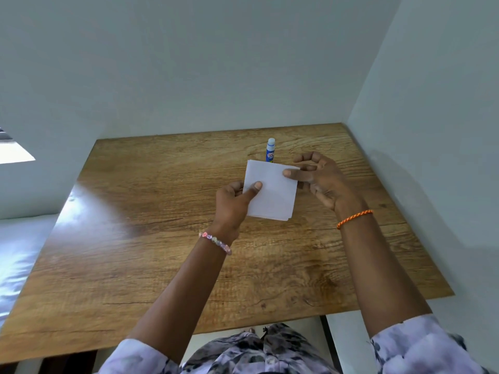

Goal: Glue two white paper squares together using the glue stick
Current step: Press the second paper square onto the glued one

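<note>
Two white paper squares (272, 194) lie stacked one over the other, the lower one peeking out at the bottom right corner. My left hand (235, 203) pinches their left edge, thumb on top. My right hand (321, 179) holds the upper right corner between thumb and fingers. The stack is held just above the wooden table (162, 225). A blue and white glue stick (270, 150) stands upright with its cap on, right behind the papers' far edge.
White walls close the table in at the back and on the right (432, 157). A pale bed or mattress (19, 252) lies beside the table's left edge. My lap in patterned cloth (256, 352) is at the near edge.
</note>
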